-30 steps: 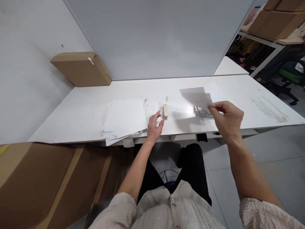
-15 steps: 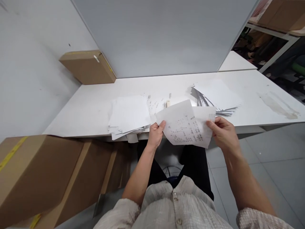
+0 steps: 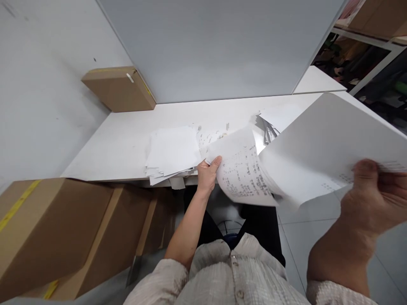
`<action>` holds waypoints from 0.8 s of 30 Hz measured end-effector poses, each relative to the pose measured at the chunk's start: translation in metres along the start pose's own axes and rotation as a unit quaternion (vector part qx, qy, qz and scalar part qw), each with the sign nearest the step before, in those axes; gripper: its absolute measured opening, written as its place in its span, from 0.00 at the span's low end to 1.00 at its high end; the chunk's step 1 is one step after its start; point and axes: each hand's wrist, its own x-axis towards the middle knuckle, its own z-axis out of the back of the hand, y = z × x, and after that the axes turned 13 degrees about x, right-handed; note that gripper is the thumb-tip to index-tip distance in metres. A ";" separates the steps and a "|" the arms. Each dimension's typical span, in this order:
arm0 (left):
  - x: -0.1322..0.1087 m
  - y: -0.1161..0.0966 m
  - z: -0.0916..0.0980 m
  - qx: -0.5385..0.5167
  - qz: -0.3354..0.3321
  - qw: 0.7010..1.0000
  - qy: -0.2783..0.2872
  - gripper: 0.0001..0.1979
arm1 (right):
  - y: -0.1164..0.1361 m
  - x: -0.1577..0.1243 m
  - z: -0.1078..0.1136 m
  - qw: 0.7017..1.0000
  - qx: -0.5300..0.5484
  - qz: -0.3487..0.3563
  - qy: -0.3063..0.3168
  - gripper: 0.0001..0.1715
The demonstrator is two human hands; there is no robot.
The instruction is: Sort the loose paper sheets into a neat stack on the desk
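Observation:
Pinched by its left edge, a marked sheet of paper point(image 3: 243, 173) is in my left hand point(image 3: 208, 171), above the table's front edge. Dark handwriting or print covers much of it, too blurred to read. My right hand point(image 3: 372, 197), raised at the far right, grips another sheet of paper point(image 3: 318, 140), large and curved in the view, with faint marks near the thumb. The two sheets overlap near the middle. A stack of white paper point(image 3: 173, 150) lies left of my left hand. Behind the raised sheet, a second paper stack point(image 3: 281, 118) is partly hidden.
The white table point(image 3: 124, 135) meets a grey upright panel point(image 3: 206, 51). A cardboard box point(image 3: 122, 89) stands at its back left corner. Large cardboard boxes point(image 3: 57, 224) fill the lower left. A shelf point(image 3: 365, 38) with goods is at the upper right.
My right hand has moved right and up towards the camera, drawing its sheet away from the one in my left hand. The left hand has stayed nearly in place.

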 end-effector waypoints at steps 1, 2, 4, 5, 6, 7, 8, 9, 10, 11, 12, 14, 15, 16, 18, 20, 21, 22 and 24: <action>0.000 -0.001 -0.002 -0.023 0.007 1.000 0.016 0.19 | 0.000 0.000 -0.001 1.000 0.021 0.006 -0.016 0.04; 0.000 -0.003 -0.004 -0.048 0.016 0.998 0.035 0.19 | -0.002 0.001 -0.004 0.999 0.029 0.016 -0.030 0.04; 0.000 -0.005 -0.008 -0.092 0.034 0.993 0.064 0.20 | -0.013 0.003 -0.011 0.999 0.045 -0.019 -0.007 0.07; 0.001 -0.005 -0.008 -0.109 0.041 0.991 0.071 0.20 | -0.021 0.003 -0.014 0.996 0.068 -0.056 0.006 0.07; 0.002 -0.004 -0.009 -0.121 0.046 0.989 0.073 0.20 | -0.028 0.004 -0.017 0.991 0.093 -0.090 0.015 0.07; 0.003 -0.004 -0.009 -0.129 0.049 0.988 0.071 0.20 | -0.034 0.003 -0.019 0.986 0.118 -0.115 0.019 0.07; 0.005 -0.003 -0.009 -0.133 0.053 0.987 0.069 0.19 | -0.039 0.002 -0.021 0.981 0.140 -0.133 0.020 0.08; 0.006 -0.001 -0.009 -0.135 0.058 0.987 0.068 0.19 | -0.042 0.000 -0.023 0.977 0.154 -0.147 0.026 0.09; 0.007 0.000 -0.009 -0.134 0.065 0.987 0.067 0.18 | -0.043 -0.003 -0.025 0.973 0.158 -0.162 0.039 0.09; 0.008 0.001 -0.009 -0.131 0.073 0.986 0.069 0.18 | -0.043 -0.007 -0.028 0.969 0.157 -0.180 0.060 0.10; 0.009 0.002 -0.009 -0.126 0.083 0.986 0.071 0.18 | -0.042 -0.011 -0.030 0.962 0.155 -0.204 0.092 0.11; 0.010 0.003 -0.010 -0.115 0.104 0.985 0.071 0.18 | -0.039 -0.019 -0.038 0.939 0.156 -0.253 0.175 0.12; 0.011 0.004 -0.011 -0.109 0.115 0.985 0.065 0.18 | -0.039 -0.022 -0.042 0.924 0.159 -0.272 0.218 0.14; 0.012 0.004 -0.012 -0.105 0.124 0.985 0.057 0.18 | -0.039 -0.025 -0.045 0.907 0.161 -0.290 0.258 0.15; 0.013 0.004 -0.014 -0.102 0.139 0.985 0.034 0.18 | -0.041 -0.029 -0.051 0.880 0.157 -0.319 0.316 0.20; 0.016 0.004 -0.015 -0.104 0.149 0.983 0.012 0.17 | -0.044 -0.031 -0.052 0.858 0.155 -0.347 0.346 0.25; 0.017 0.004 -0.016 -0.106 0.153 0.983 0.004 0.16 | -0.045 -0.030 -0.051 0.849 0.159 -0.359 0.354 0.28; 0.018 0.004 -0.016 -0.106 0.156 0.982 -0.003 0.15 | -0.046 -0.029 -0.049 0.841 0.163 -0.368 0.361 0.29; 0.021 0.006 -0.017 -0.103 0.161 0.981 -0.018 0.14 | -0.046 -0.026 -0.043 0.830 0.167 -0.373 0.380 0.31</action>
